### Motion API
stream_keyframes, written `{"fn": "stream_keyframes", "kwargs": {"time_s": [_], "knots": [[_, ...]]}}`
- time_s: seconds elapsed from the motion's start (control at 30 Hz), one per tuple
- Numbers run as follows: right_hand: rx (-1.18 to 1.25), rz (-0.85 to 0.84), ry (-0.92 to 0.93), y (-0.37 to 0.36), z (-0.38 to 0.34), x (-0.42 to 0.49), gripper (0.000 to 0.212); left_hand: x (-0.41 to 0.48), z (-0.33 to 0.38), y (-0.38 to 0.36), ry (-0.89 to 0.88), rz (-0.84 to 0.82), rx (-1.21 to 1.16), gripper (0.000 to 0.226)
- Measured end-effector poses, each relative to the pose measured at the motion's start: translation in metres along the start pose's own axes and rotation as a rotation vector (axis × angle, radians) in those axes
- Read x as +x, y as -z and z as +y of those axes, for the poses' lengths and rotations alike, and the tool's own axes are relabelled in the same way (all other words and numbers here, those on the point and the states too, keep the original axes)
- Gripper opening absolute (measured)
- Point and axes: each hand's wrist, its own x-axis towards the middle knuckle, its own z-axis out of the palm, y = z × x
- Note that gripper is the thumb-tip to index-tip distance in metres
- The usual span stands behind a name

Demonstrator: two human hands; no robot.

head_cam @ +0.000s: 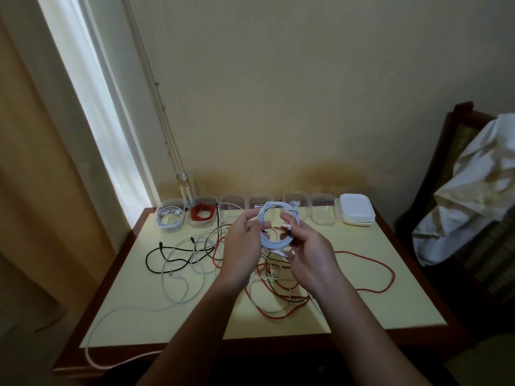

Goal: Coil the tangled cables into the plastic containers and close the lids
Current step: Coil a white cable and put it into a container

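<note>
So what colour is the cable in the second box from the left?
Red cable, head view.

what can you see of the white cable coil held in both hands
The white cable coil is a smooth, plastic-looking cord wound into several round loops, held upright above the tangled cables on the table. The left hand grips its left side; the right hand pinches its right side, near a white plug end.

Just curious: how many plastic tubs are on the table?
6 tubs in a row at the back: leftmost holds white cable, next red cable, four look empty.
</note>
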Motion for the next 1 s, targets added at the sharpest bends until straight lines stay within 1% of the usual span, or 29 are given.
{"fn": "stream_keyframes", "kwargs": {"time_s": [0.07,0.1,0.2,0.3,0.43,0.5,0.57,0.7,0.77,0.8,0.87,0.9,1.0], "knots": [[0.015,-0.024,-0.029,-0.001,0.000,-0.001,0.027,0.003,0.001,0.002,0.125,-0.039,-0.153,0.029],[0.015,-0.031,-0.045,-0.001,0.000,-0.002,0.027,0.005,0.001,0.003,0.153,-0.060,-0.199,0.030],[-0.088,-0.057,-0.046,0.000,0.004,0.002,0.025,0.007,0.001,0.003,0.148,-0.143,-0.289,0.027],[-0.222,-0.093,-0.028,0.004,0.009,0.007,0.023,0.006,-0.003,0.005,0.176,-0.201,-0.400,0.032],[-0.477,-0.087,0.006,0.008,0.013,0.010,0.021,0.006,0.002,0.011,0.196,-0.260,-0.462,0.030],[-0.577,-0.088,0.002,0.008,0.013,0.008,0.019,0.007,0.003,0.012,0.216,-0.247,-0.458,0.030],[-0.623,-0.093,0.004,0.007,0.016,0.006,0.018,0.009,0.001,0.012,0.224,-0.214,-0.435,0.033],[-0.615,-0.128,0.032,0.006,0.022,0.000,0.016,0.011,-0.001,0.012,0.220,-0.172,-0.332,0.033],[-0.645,-0.149,0.062,0.005,0.020,-0.003,0.009,0.008,-0.001,0.013,0.126,-0.160,-0.191,0.033],[-0.643,-0.147,0.071,0.004,0.020,-0.003,0.013,0.005,-0.002,0.012,0.062,-0.162,-0.152,0.030],[-0.619,-0.130,0.081,0.006,0.019,-0.002,0.036,0.000,-0.002,0.011,-0.013,-0.134,-0.122,0.025],[-0.615,-0.114,0.093,0.007,0.019,-0.002,0.038,-0.001,-0.002,0.011,-0.033,-0.104,-0.112,0.024],[-0.648,-0.041,0.133,0.009,0.018,-0.005,0.030,0.002,-0.005,0.011,-0.114,-0.035,-0.018,0.023]]}}
